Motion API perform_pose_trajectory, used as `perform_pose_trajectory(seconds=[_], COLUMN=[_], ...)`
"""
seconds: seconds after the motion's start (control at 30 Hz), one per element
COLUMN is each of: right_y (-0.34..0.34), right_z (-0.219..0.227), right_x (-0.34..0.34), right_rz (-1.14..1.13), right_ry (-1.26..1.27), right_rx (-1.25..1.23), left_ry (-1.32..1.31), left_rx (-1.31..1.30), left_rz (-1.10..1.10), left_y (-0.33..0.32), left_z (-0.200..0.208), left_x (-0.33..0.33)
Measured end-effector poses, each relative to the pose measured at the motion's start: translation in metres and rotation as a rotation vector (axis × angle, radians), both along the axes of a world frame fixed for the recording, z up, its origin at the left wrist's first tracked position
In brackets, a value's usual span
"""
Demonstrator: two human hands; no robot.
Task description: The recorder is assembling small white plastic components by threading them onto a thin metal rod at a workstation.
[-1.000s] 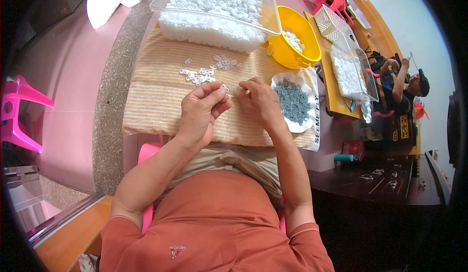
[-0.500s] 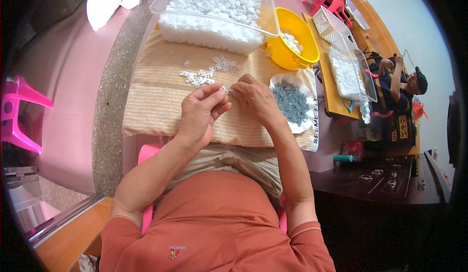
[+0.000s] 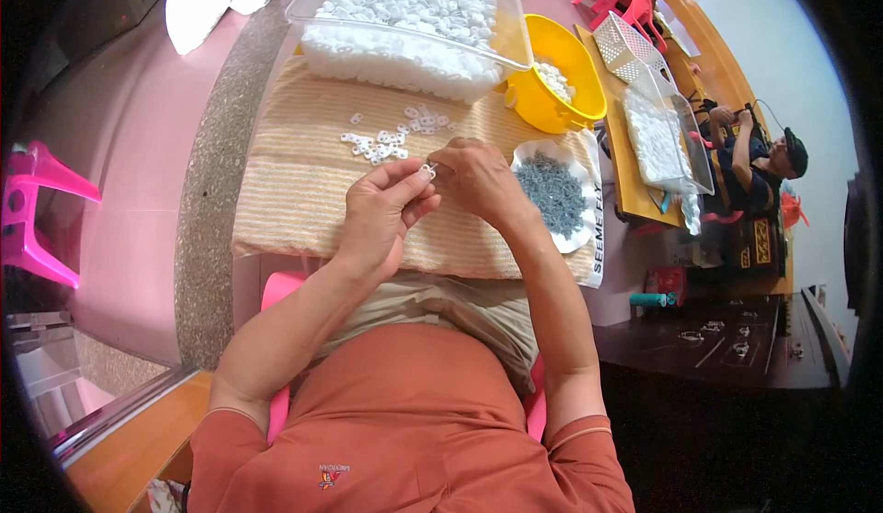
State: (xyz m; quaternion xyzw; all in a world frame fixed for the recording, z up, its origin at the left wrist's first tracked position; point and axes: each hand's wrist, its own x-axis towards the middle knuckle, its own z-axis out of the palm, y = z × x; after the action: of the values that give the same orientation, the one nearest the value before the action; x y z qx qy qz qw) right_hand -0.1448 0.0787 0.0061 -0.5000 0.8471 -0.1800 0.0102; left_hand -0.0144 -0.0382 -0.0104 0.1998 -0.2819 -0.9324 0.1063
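Observation:
Between the thumb and forefinger of my left hand (image 3: 384,202) is a small white plastic piece (image 3: 428,172), with what looks like a hole in it. Against it, the fingers of my right hand (image 3: 480,178) are pinched together; whatever they grip is too small to make out. Both hands meet above a striped cloth (image 3: 303,182). Just beyond them lies a loose pile of small white plastic pieces (image 3: 379,148). Close to my right wrist stands a white scalloped plate (image 3: 585,223) filled with small grey-blue parts (image 3: 552,191).
A clear plastic bin (image 3: 524,30) heaped with white pieces stands at the far edge. Beside it is a yellow basin (image 3: 589,76) with more pieces. Farther right, a person (image 3: 759,159) sits near another table with a clear bin (image 3: 658,136). A pink stool (image 3: 46,210) is at the left.
My right fingers have shifted slightly left and closer to the white piece, curling more over it. My left hand keeps its pinch, nearly unmoved.

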Motion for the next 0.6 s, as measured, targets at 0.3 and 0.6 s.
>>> perform_pose_trajectory(seconds=[0.3,0.6], right_y=[0.006,0.031], right_z=[0.000,0.001], right_x=[0.000,0.013], right_rz=[0.134,-0.100], right_ry=[0.096,-0.435], right_rx=[0.077,-0.250], left_ry=[0.010,0.002], left_rx=[-0.009,-0.012], left_rz=[-0.006,-0.047], left_y=[0.001,0.000], left_z=[-0.003,0.000], left_x=[0.000,0.000])
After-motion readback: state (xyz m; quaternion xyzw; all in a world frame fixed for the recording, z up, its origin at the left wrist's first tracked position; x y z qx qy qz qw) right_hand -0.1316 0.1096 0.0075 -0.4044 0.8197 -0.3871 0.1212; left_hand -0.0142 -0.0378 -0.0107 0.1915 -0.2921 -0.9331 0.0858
